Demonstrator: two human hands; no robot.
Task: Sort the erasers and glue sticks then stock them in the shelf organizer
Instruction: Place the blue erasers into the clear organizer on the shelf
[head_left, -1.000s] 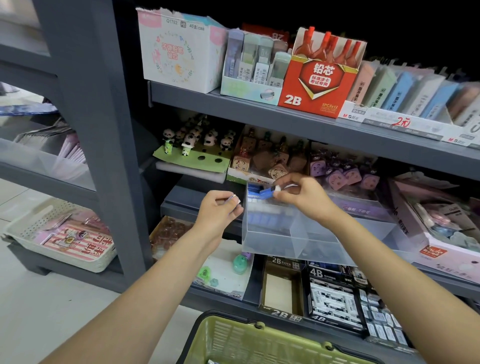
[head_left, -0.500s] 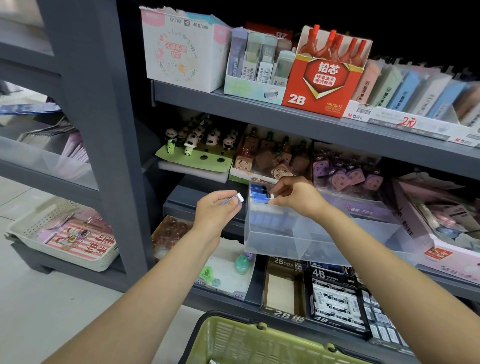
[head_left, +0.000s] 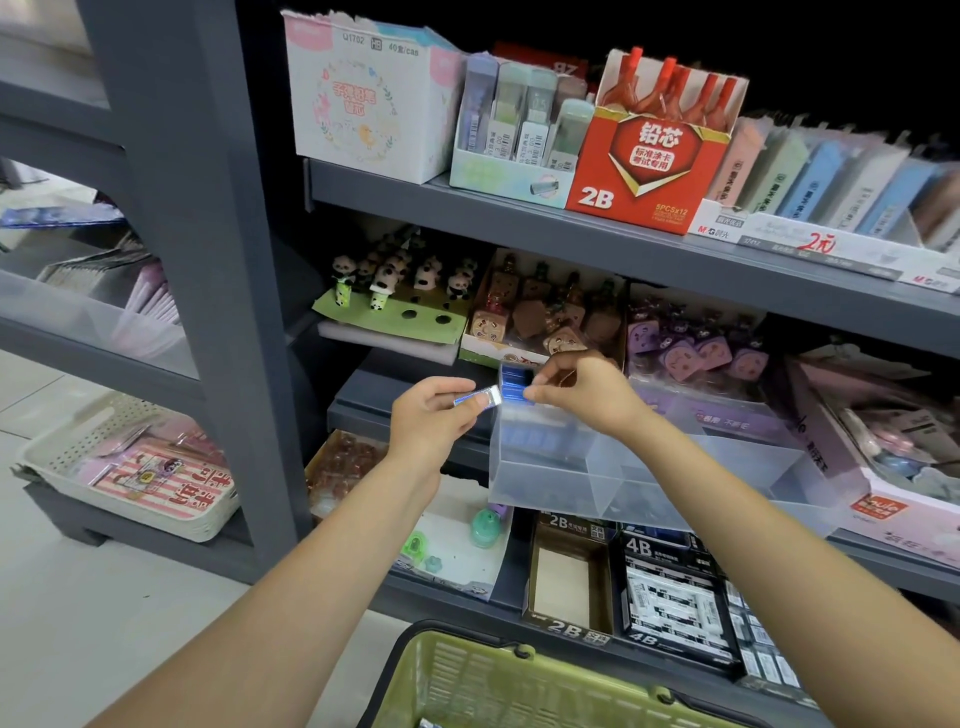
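While L grip (head_left: 435, 410) pinches eraser (head_left: 478, 399), R grip (head_left: 574, 385) presses erasers into clear organizer (head_left: 623, 467) on grey shelf (head_left: 649, 249).

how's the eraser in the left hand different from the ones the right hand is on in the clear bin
The eraser in the left hand is single, pinched in the left hand outside the clear bin, lying roughly level. The stacked erasers form a row standing at the bin's back left corner, with the right hand touching them. Both look blue-sleeved, and the held one shows a white end.
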